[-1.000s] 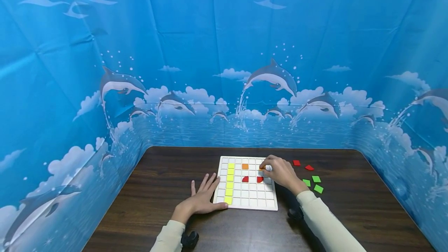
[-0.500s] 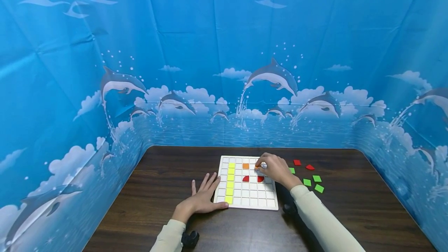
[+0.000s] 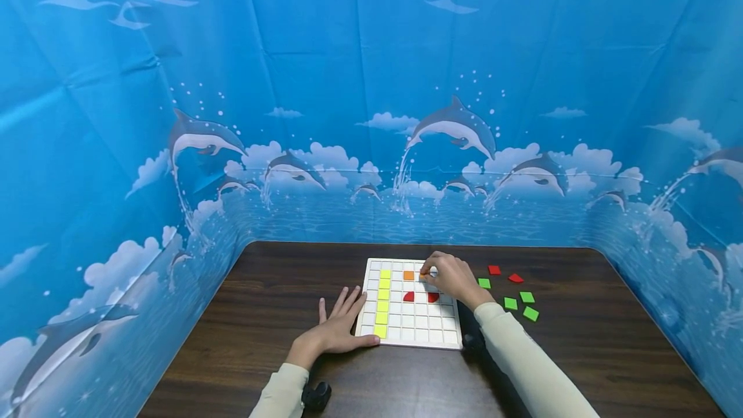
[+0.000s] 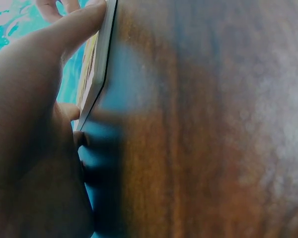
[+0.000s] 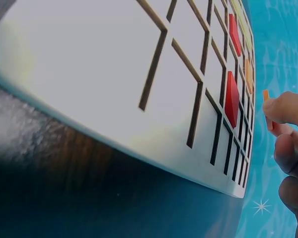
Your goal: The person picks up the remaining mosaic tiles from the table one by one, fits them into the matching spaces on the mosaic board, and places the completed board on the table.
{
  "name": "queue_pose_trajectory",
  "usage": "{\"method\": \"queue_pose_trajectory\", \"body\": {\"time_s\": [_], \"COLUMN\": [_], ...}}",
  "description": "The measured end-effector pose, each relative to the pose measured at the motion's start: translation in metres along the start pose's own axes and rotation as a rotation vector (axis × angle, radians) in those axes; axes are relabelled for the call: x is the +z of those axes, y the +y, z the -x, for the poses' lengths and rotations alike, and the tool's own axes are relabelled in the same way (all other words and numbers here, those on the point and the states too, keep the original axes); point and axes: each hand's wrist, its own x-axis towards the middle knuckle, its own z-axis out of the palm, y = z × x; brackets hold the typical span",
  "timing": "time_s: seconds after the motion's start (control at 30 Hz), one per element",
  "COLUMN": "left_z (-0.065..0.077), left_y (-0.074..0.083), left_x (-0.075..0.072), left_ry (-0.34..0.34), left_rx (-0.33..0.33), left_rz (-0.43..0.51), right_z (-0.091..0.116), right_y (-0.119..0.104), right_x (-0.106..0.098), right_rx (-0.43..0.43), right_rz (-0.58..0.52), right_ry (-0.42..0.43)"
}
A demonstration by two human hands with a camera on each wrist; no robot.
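A white grid board (image 3: 426,342) lies on the table with a column of yellow square tiles (image 3: 382,306) at its left. An orange square tile (image 3: 409,275) sits in an upper cell, and two red curved-edge tiles, a left one (image 3: 409,297) and a right one (image 3: 433,298), sit lower down. My right hand (image 3: 451,276) pinches another orange tile (image 5: 267,110) between thumb and fingertips over the upper part of the board; in the right wrist view it appears raised off the surface. With fingers spread, my left hand (image 3: 336,333) rests against the board's left edge, thumb at the near corner.
Right of the board lie several loose green tiles (image 3: 527,297) and two red pieces, a squarish one (image 3: 494,269) and a curved one (image 3: 516,278). The dark wooden table (image 3: 249,328) ends at a blue dolphin-print curtain (image 3: 325,82) behind and at both sides.
My right hand has shifted left across the board with the orange tile, beside the placed orange one. A green tile behind that hand has come into view. My left hand stays put.
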Motion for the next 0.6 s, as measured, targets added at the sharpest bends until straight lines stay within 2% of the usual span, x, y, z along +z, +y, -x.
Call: {"method": "queue_pose_trajectory", "body": {"time_s": [0.33, 0.4, 0.6], "left_z": [0.000, 0.001, -0.001], "left_y": [0.008, 0.009, -0.002], "left_x": [-0.007, -0.008, -0.001], "left_ry": [-0.042, -0.043, -0.011], "left_rx": [-0.041, -0.028, 0.016], "left_rz": [-0.020, -0.011, -0.001], "right_z": [-0.007, -0.007, -0.007], "right_y": [-0.001, -0.002, -0.005], "right_x": [0.008, 0.009, 0.010], "right_rx": [-0.004, -0.008, -0.013], "right_rz": [0.009, 0.019, 0.037], "right_ry": [-0.006, -0.015, -0.042]}}
